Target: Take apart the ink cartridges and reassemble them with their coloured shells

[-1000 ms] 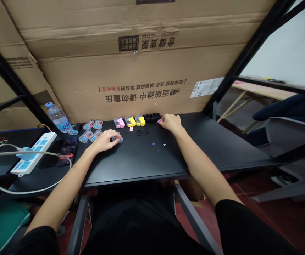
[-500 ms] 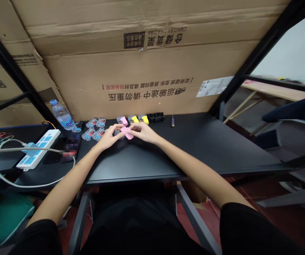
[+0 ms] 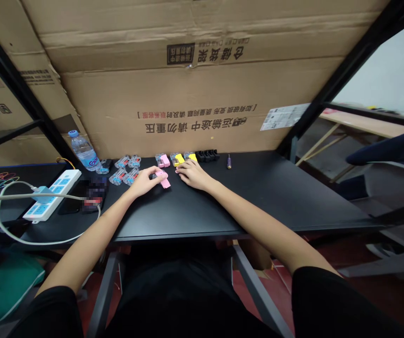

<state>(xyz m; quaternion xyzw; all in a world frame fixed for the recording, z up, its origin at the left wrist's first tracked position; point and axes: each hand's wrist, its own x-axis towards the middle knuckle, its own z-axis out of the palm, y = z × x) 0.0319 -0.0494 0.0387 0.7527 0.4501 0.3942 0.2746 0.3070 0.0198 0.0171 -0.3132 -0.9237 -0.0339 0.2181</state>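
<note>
At black desktop (image 3: pixel 188 211), found pink part (image 3: pixel 165 182) pinched in left hand (image 3: pixel 143 182). Just released by right hand (image 3: pixel 195 176), so supported one-handed. Noted right hand alongside with bent fingers, near yellow-cased pieces (image 3: pixel 179 160); cannot tell whether pinching anything.

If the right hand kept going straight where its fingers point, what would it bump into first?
Probably the pink piece in the left hand, just across from the right hand's fingertips. Depth is unclear, so it might pass above.
</note>
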